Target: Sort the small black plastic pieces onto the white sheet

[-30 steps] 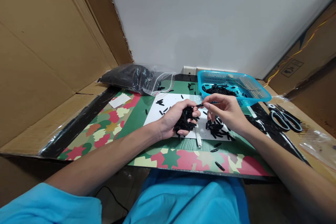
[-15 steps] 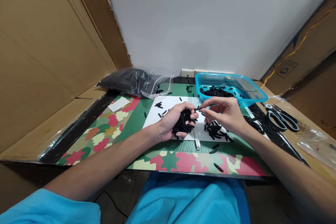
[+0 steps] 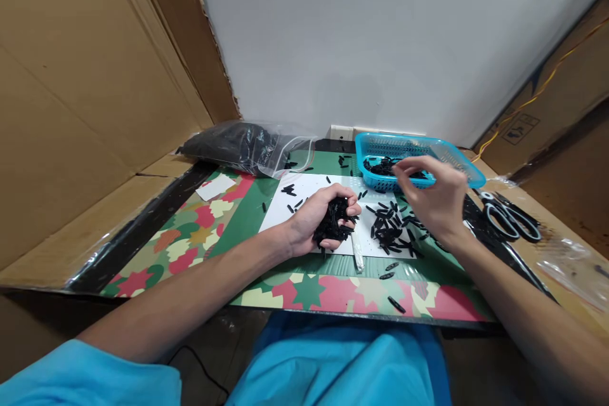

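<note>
My left hand [image 3: 311, 219] is curled round a heap of small, slim black pieces [image 3: 333, 225], held just above a white sheet [image 3: 276, 216]. Its thumb and fingertips close over the heap's edge. To the right, my right hand [image 3: 435, 200] is raised in front of a blue plastic basket [image 3: 476, 174], its thumb and forefinger pinched together. Whether a piece sits in that pinch I cannot make out. Below it, a loose pile of the same black pieces [image 3: 390, 228] lies on the sheet and spills over its right edge. More of them lie inside the basket.
A clear zip bag [image 3: 233, 146] full of dark material lies at the back left. Scissors [image 3: 509, 216] rest at the right. A narrow whitish strip [image 3: 358, 252] lies by the left hand, and a white card [image 3: 216, 188] on the patterned mat. Cardboard walls [image 3: 95, 63] flank the table.
My right hand has moved away from the left fingertips, up and right to the front of the basket. It held a black piece before. My left hand stays put with its handful.
</note>
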A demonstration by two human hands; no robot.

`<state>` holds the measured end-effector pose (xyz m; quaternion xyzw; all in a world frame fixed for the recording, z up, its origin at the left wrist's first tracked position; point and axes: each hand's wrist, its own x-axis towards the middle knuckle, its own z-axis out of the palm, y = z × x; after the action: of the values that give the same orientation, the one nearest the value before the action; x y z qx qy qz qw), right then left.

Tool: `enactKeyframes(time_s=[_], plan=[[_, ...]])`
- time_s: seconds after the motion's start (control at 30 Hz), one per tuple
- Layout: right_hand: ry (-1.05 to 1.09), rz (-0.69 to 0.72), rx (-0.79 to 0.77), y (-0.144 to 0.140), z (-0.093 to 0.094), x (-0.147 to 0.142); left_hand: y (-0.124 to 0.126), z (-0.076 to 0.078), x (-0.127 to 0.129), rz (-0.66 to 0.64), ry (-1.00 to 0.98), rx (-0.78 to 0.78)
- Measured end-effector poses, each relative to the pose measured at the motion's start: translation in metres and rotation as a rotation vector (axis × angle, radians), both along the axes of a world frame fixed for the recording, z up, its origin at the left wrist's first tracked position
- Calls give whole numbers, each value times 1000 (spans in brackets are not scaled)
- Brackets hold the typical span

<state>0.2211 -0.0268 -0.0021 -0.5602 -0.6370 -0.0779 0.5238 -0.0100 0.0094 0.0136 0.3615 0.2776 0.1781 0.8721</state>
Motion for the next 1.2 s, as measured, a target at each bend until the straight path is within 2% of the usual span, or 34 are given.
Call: enactKeyframes(time_s=[0.07, 0.1, 0.17, 0.23, 0.3, 0.37, 0.47, 0.53, 0.63, 0.8, 0.93, 1.03, 1.2], plan=[[-153, -232, 63, 6, 2, 15, 0, 0, 0, 3, -3, -5], [-188, -278, 46, 8, 2, 21, 1, 0, 0, 6, -6, -10], [-237, -248, 19, 12, 1, 28, 1, 0, 0, 12, -13, -27], [-283, -109, 35, 11, -1, 25, 1, 1, 0, 28, -21, -42], [-384, 91, 99, 5, -3, 13, 1, 1, 0, 55, -27, -44], [-577, 288, 187, -4, -6, -5, 1, 2, 0, 84, -34, -31], [-742, 475, 288, -16, -11, -28, 1, 1, 0, 96, -39, -11], [-790, 531, 330, -19, -15, -37, 1, -1, 1, 86, -27, -4], [-772, 555, 342, -18, -19, -40, 2, -2, 1, 79, -9, 0], [-481, 618, 235, -14, -22, -40, 2, -1, 1, 95, 8, 23], [-464, 619, 174, -14, -21, -43, 2, -1, 2, 100, 27, 30], [-461, 589, 214, -13, -16, -41, 2, -1, 1, 94, 3, 12], [-407, 459, 231, -9, -12, -30, 3, 0, 0, 55, -13, -58]])
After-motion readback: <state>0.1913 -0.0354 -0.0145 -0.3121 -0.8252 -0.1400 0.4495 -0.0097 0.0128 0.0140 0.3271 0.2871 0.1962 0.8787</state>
